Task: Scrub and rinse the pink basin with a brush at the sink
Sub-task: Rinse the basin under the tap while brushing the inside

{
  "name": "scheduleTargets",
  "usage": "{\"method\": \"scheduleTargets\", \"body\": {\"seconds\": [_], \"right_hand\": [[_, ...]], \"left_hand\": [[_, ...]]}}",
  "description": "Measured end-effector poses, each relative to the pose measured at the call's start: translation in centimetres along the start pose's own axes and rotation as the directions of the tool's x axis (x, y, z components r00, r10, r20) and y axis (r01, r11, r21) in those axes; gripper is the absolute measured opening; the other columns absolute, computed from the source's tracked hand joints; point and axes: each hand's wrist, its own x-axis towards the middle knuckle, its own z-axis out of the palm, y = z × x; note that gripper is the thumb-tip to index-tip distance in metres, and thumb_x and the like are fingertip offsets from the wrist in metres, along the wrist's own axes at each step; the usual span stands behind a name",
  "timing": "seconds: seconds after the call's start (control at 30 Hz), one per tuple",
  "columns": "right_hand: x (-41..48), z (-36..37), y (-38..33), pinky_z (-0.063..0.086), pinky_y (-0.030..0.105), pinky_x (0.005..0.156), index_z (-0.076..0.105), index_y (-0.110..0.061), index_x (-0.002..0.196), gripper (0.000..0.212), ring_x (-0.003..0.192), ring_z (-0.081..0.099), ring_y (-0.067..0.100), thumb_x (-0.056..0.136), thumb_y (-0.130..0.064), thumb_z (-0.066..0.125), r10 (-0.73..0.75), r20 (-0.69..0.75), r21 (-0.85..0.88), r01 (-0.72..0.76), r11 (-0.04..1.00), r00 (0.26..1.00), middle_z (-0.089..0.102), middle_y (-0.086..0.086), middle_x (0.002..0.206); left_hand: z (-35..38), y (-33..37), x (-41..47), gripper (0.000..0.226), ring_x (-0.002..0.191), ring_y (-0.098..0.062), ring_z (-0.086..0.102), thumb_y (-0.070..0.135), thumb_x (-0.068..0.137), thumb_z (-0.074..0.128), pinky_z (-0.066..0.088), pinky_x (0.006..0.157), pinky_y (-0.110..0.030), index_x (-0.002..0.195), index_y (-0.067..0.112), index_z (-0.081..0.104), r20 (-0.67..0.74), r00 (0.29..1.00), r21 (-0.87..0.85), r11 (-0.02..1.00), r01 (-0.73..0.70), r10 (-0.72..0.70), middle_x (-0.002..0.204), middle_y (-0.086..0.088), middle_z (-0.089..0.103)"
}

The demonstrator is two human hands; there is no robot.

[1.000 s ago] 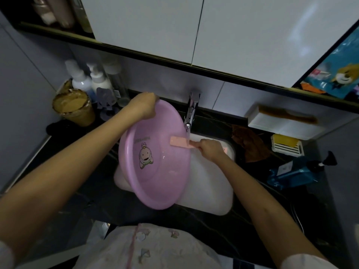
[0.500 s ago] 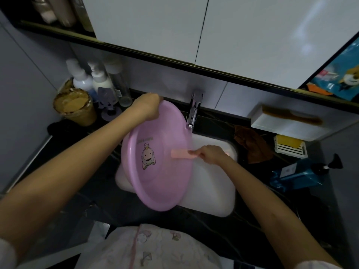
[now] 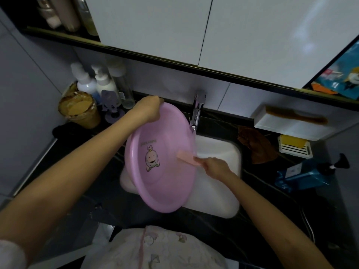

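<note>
Basin point(image 3: 165, 171) tilts above the sink point(image 3: 219, 191); left hand point(image 3: 149, 109) grips its rim, right hand point(image 3: 215, 167) pinches the brush point(image 3: 187, 158) inside it.

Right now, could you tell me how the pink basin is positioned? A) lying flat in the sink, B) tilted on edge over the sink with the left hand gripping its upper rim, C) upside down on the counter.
B: the pink basin stands tilted over the sink, left hand on its upper rim.
</note>
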Motion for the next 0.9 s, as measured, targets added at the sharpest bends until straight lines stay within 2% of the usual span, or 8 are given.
{"method": "scheduleTargets", "body": {"seconds": [0.13, 0.27, 0.4, 0.5, 0.57, 0.73, 0.83, 0.9], "right_hand": [[-3.0, 0.9, -2.1, 0.041, 0.027, 0.086, 0.044, -0.041, 0.138, 0.043, 0.118, 0.054, 0.023, 0.097, -0.028, 0.039, -0.006, 0.201, 0.247, -0.045, 0.968, 0.979, 0.051, 0.000, 0.138], [-6.6, 0.2, -2.9, 0.037, 0.018, 0.048, 0.051, -0.037, 0.132, 0.039, 0.059, 0.048, 0.009, 0.093, -0.035, 0.053, -0.048, 0.368, 0.563, -0.181, 0.806, 0.928, 0.055, 0.000, 0.083], [-8.0, 1.5, -1.6, 0.035, 0.018, 0.044, 0.051, -0.020, 0.112, 0.029, 0.061, 0.047, 0.006, 0.088, -0.031, 0.062, 0.249, 0.234, 0.610, -0.342, 0.715, 0.940, 0.052, -0.003, 0.087], [-8.1, 2.1, -1.8, 0.037, 0.021, 0.048, 0.050, -0.017, 0.083, 0.015, 0.061, 0.047, 0.012, 0.092, -0.029, 0.054, 0.421, 0.262, 0.746, -0.459, 0.483, 0.869, 0.052, 0.002, 0.078], [-8.0, 2.0, -2.8, 0.037, 0.020, 0.051, 0.049, -0.015, 0.089, 0.018, 0.062, 0.046, 0.013, 0.094, -0.032, 0.051, 0.432, 0.324, 0.811, -0.482, 0.330, 0.842, 0.054, 0.002, 0.085], [-7.8, 2.5, -5.4, 0.030, 0.017, 0.038, 0.053, -0.007, 0.098, 0.026, 0.048, 0.039, 0.009, 0.090, -0.030, 0.062, 0.355, 0.372, 0.921, -0.390, -0.023, 0.858, 0.052, 0.005, 0.073], [-8.8, 1.8, -5.5, 0.035, 0.021, 0.044, 0.046, -0.011, 0.081, 0.031, 0.055, 0.046, 0.015, 0.075, -0.022, 0.075, 0.461, 0.258, 0.963, -0.265, -0.052, 0.849, 0.050, 0.011, 0.072], [-9.7, 0.1, -4.5, 0.046, 0.026, 0.056, 0.049, -0.007, 0.092, 0.036, 0.071, 0.056, 0.019, 0.070, -0.019, 0.075, 0.526, 0.163, 0.984, -0.174, -0.029, 0.835, 0.057, 0.012, 0.086]], "left_hand": [[0.3, -0.2, 0.3, 0.037, 0.088, -0.028, 0.056, -0.004, 0.078, 0.053, 0.041, 0.068, -0.033, 0.112, 0.007, 0.060, -0.001, 1.000, -0.023, 1.000, 0.018, -0.018, 0.103, -0.015, 0.061], [0.6, -1.1, -0.1, 0.041, 0.093, -0.033, 0.058, -0.006, 0.078, 0.049, 0.040, 0.069, -0.031, 0.116, 0.007, 0.061, 0.010, 0.999, -0.098, 0.994, 0.038, -0.037, 0.103, -0.018, 0.063], [1.2, -3.4, -1.1, 0.038, 0.087, -0.032, 0.059, 0.002, 0.078, 0.054, 0.042, 0.070, -0.030, 0.114, 0.005, 0.063, 0.059, 0.986, -0.210, 0.964, 0.163, -0.154, 0.097, -0.019, 0.063], [1.3, -4.6, -1.5, 0.025, 0.075, -0.028, 0.054, 0.005, 0.079, 0.057, 0.038, 0.065, -0.028, 0.101, -0.003, 0.065, 0.100, 0.968, -0.266, 0.931, 0.250, -0.232, 0.086, -0.018, 0.058], [1.4, -4.9, -1.6, 0.021, 0.073, -0.027, 0.053, 0.005, 0.079, 0.057, 0.037, 0.064, -0.027, 0.096, -0.005, 0.065, 0.091, 0.966, -0.282, 0.923, 0.260, -0.244, 0.084, -0.019, 0.058], [1.1, -5.9, -1.6, 0.017, 0.069, -0.029, 0.052, 0.004, 0.077, 0.057, 0.039, 0.057, -0.029, 0.088, -0.009, 0.062, 0.137, 0.947, -0.305, 0.897, 0.320, -0.291, 0.082, -0.022, 0.057], [0.8, -7.3, -2.2, 0.012, 0.070, -0.029, 0.052, 0.003, 0.077, 0.060, 0.037, 0.056, -0.029, 0.085, -0.006, 0.061, 0.176, 0.920, -0.342, 0.854, 0.391, -0.351, 0.084, -0.021, 0.057], [1.6, -7.7, -3.1, 0.012, 0.075, -0.029, 0.053, 0.003, 0.078, 0.061, 0.039, 0.061, -0.030, 0.089, -0.002, 0.061, 0.213, 0.901, -0.386, 0.815, 0.432, -0.377, 0.088, -0.020, 0.058]]}}
